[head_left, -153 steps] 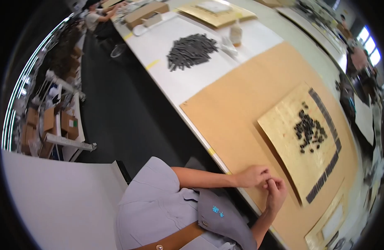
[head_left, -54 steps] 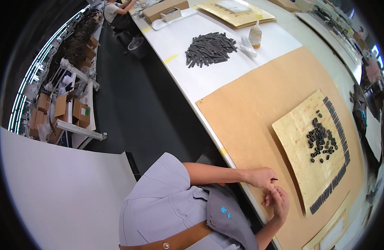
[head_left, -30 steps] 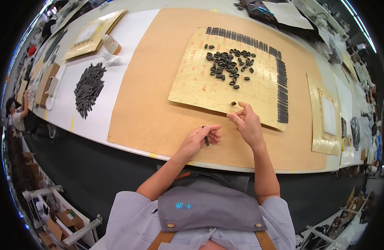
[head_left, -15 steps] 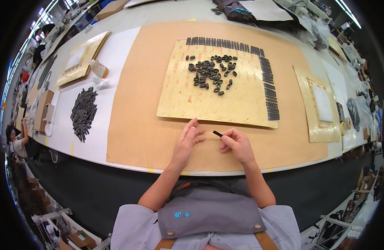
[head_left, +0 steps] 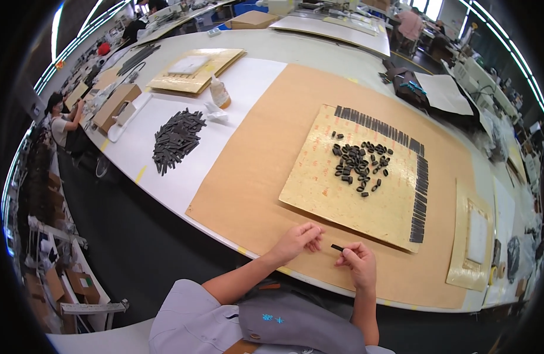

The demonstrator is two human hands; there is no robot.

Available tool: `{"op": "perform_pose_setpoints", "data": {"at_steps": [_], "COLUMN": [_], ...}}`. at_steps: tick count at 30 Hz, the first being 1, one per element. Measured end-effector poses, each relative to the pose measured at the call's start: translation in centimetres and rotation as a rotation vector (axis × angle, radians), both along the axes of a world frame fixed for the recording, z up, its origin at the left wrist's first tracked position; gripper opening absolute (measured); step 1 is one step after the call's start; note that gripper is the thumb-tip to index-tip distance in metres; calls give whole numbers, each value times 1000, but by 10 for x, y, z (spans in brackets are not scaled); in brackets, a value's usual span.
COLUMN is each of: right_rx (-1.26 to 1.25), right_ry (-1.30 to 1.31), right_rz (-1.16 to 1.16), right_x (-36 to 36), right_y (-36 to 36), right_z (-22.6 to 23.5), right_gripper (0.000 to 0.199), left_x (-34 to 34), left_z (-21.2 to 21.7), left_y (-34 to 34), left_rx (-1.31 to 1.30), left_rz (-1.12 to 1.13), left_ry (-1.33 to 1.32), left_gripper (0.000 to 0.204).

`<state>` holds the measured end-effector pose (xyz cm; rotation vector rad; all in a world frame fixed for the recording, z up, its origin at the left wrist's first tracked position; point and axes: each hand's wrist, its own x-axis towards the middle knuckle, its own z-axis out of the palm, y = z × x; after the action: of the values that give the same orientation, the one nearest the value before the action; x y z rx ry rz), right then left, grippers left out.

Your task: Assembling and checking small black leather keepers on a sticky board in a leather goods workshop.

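My right hand [head_left: 359, 264] pinches a short black strip [head_left: 338, 248] between thumb and fingers, over the brown sheet near the table's front edge. One end of the strip sticks out to the left, toward my left hand [head_left: 304, 241]. That hand is loosely curled, its fingers slightly apart, and I see nothing in it. Beyond both hands lies a yellowish board [head_left: 319, 177]. Small black loops [head_left: 355, 162] are heaped on its middle. Flat black strips stand in a row along its far edge [head_left: 378, 125] and down its right edge [head_left: 420, 203].
A pile of loose black strips [head_left: 178, 138] lies on the white part of the table, left of the brown sheet [head_left: 242, 177]. Behind it are a bottle [head_left: 220, 93] and framed boards [head_left: 195, 69]. Another framed board [head_left: 467, 236] is at right. A person [head_left: 64, 127] sits far left.
The view has swung left, so the table appears shifted right and tilted. My left hand's fingers have curled in from a more spread pose. My right hand still pinches the strip.
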<state>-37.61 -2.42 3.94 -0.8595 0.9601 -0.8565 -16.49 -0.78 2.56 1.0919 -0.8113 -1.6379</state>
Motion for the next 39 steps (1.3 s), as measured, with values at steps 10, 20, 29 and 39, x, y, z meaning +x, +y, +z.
{"op": "perform_pose_setpoints", "data": {"at_steps": [10, 20, 29, 39], "right_rx": [-60, -124, -72, 78], "right_ry": [24, 138, 193, 17], "right_rz": [11, 34, 133, 158], "right_x": [32, 24, 34, 11], "right_y": [-2, 9, 2, -4], "right_z": [-7, -12, 7, -7], "right_gripper": [3, 5, 12, 7], "left_x": [-12, -30, -17, 0], "left_z": [-16, -9, -1, -3], "left_y": [6, 25, 19, -3], "left_rx": [-55, -99, -77, 87], "left_rz": [-171, -50, -9, -347], "left_ry": [259, 20, -233, -37], "left_gripper": [19, 19, 21, 15]}}
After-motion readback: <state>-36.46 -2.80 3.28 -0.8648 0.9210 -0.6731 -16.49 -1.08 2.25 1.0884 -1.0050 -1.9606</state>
